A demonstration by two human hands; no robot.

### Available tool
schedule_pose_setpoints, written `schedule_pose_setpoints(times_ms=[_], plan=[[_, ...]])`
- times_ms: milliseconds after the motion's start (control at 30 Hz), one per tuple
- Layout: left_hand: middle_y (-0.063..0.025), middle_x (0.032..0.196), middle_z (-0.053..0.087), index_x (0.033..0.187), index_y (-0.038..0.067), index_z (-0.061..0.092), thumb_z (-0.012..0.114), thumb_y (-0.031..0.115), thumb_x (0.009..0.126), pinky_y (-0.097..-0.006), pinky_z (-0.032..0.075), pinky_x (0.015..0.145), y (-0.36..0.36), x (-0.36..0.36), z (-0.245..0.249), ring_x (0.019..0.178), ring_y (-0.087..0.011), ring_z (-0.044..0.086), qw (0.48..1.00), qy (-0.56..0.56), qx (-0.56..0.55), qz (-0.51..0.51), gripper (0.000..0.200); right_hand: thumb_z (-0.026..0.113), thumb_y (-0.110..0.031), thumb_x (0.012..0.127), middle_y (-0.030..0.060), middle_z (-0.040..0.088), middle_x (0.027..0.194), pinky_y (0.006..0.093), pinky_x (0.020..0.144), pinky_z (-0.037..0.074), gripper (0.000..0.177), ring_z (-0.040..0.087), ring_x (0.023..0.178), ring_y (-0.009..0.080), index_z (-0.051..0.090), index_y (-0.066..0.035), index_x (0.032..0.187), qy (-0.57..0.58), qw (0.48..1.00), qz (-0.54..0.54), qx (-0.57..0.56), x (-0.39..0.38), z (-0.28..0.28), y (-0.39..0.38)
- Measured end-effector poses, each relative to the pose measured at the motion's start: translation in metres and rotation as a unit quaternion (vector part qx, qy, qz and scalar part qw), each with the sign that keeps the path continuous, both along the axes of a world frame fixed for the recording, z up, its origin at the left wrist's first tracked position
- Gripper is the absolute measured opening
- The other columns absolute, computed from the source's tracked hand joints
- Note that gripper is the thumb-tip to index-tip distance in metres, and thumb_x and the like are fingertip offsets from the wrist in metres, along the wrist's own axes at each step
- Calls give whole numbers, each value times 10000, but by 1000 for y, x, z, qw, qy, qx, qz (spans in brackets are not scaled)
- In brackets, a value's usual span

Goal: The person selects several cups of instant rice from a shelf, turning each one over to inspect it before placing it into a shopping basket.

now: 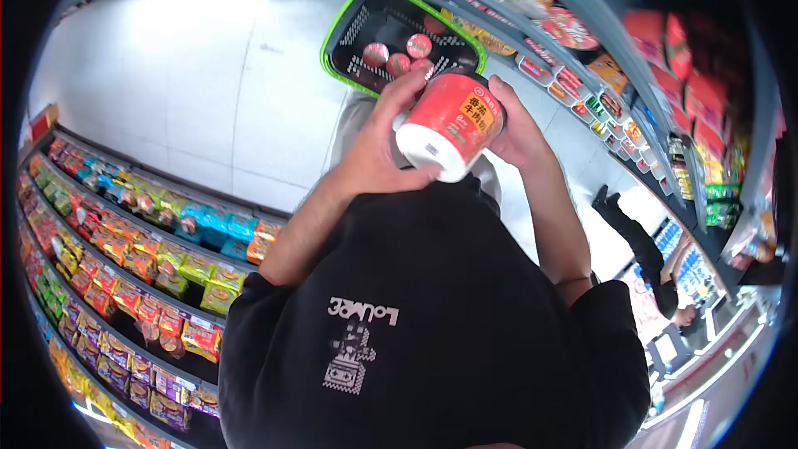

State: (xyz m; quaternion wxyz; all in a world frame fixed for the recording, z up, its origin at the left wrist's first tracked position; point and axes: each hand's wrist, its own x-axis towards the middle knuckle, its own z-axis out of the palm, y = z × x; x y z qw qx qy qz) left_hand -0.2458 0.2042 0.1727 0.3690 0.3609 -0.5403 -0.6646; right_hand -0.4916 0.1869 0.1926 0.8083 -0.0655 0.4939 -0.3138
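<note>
A red instant noodle cup (pixel 445 120) with a white base and a yellow label is held tilted in front of my chest, its base turned toward me. My left hand (pixel 386 137) grips its left side, with the thumb along the base. On the other side, my right hand (pixel 517 129) is wrapped around the cup near its dark lid end. Just beyond the cup is a black shopping basket (pixel 353 29) with a green rim. Several round red-topped tins or cups (pixel 398 64) lie inside it. The cup and my hands hide the basket's near edge.
Shelves of bagged noodles (pixel 150 308) run along the left. Shelves with bowls and packets (pixel 573 87) line the right. A pale tiled floor (pixel 183 75) lies between them. Another person (pixel 644 245) in dark clothes stands farther off at right, near lit shelves.
</note>
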Motion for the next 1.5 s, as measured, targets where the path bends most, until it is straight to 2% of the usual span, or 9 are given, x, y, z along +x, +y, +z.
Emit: schedule_pose_setpoints(times_ms=[233, 433, 500, 767, 900, 1100, 1233, 1300, 1500], plan=[[-227, 1668, 253, 1567, 140, 390, 1046, 434, 482, -612, 286, 1225, 0, -64, 140, 1540, -464, 273, 939, -55, -327, -92, 1301, 454, -806, 964, 128, 708, 1299, 453, 970, 593, 838, 717, 1149, 241, 603, -106, 1399, -128, 989, -69, -8, -43, 93, 40], [-208, 1504, 474, 1419, 102, 469, 1062, 412, 478, -596, 348, 1194, 9, -125, 169, 1468, -476, 390, 894, 1, -429, -130, 1155, 411, -853, 939, 145, 697, 1308, 439, 943, 620, 927, 717, 1161, 252, 587, -69, 1401, -223, 963, -128, -80, -84, 115, 82], [-215, 1481, 471, 1420, 74, 426, 1059, 419, 515, -566, 378, 1178, 15, -143, 164, 1432, -433, 444, 919, 66, -388, 9, 1156, 369, -845, 958, 136, 653, 1370, 421, 980, 596, 945, 681, 1218, 261, 531, -47, 1437, -195, 968, -123, -99, -94, 150, 95], [-252, 1618, 255, 1478, 69, 245, 1047, 378, 592, -531, 337, 1215, 40, -179, 172, 1498, -390, 343, 898, 27, -421, 126, 1235, 628, -429, 1045, 99, 593, 1396, 443, 1063, 518, 568, 593, 1285, 232, 459, -125, 1493, -78, 946, -234, -208, -95, 182, 118], [-262, 1567, 285, 1411, 73, 385, 996, 238, 601, -598, 340, 1170, 33, -170, 176, 1441, -492, 318, 834, -136, -516, 141, 1028, 649, -319, 1038, 87, 538, 1462, 406, 1089, 505, 619, 585, 1306, 222, 352, -125, 1545, -74, 912, -270, -300, -103, 176, 100], [-294, 1546, 342, 1461, 52, 345, 970, 173, 624, -530, 363, 1187, 24, -142, 148, 1446, -470, 372, 881, -194, -422, 90, 1051, 816, -103, 894, 106, 577, 1344, 349, 1042, 511, 619, 586, 1242, 179, 443, -86, 1388, 125, 915, -200, -329, -92, 169, 39], [-283, 1564, 361, 1565, 0, 239, 941, 173, 682, -502, 337, 1220, 17, -112, 134, 1473, -461, 364, 884, -308, -343, 75, 1141, 978, -187, 698, 200, 496, 1410, 441, 1130, 431, 710, 501, 1352, 318, 476, -78, 1189, 569, 596, -188, -535, -92, 108, -67], [-302, 1548, 361, 1561, 0, 248, 927, 154, 699, -505, 395, 1181, 20, -95, 129, 1429, -475, 410, 902, -314, -286, 80, 1109, 991, -227, 659, 260, 471, 1429, 465, 1141, 407, 733, 485, 1355, 397, 490, -64, 1168, 622, 502, -189, -570, -90, 97, -119], [-283, 1502, 397, 1586, -24, 212, 917, 182, 758, -450, 499, 1094, 37, -34, 104, 1349, -423, 500, 915, -327, -191, 137, 1107, 997, -233, 630, 283, 418, 1464, 478, 1093, 467, 749, 473, 1345, 446, 511, -72, 1177, 625, 494, -110, -595, -87, 33, -212]])
